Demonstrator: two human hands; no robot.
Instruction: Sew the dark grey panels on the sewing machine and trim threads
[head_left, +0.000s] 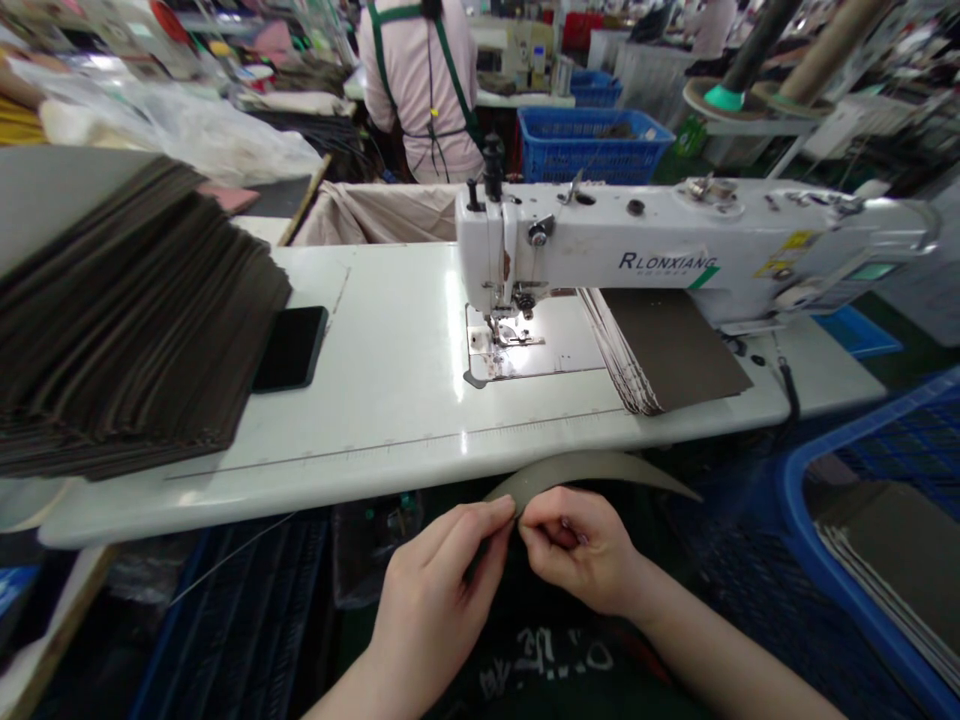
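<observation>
Just below the front edge of the sewing table, both hands meet at a curved olive-grey fabric piece (592,468). My left hand (442,580) pinches its near edge between thumb and fingers. Right beside it, my right hand (581,545) is closed on the same edge, fingers curled in. The piece bends away behind the hands and tapers to the right. Ahead stands a white sewing machine (585,235), its needle area lit, with no fabric under the presser foot. A stack of dark fabric panels (690,350) lies under the machine arm.
A tall pile of dark panels (127,320) fills the table's left side, with a black phone (292,348) against it. At right, a blue basket (799,490) holds more panels. Behind the machine are another blue basket (592,150) and a person (427,90) facing away.
</observation>
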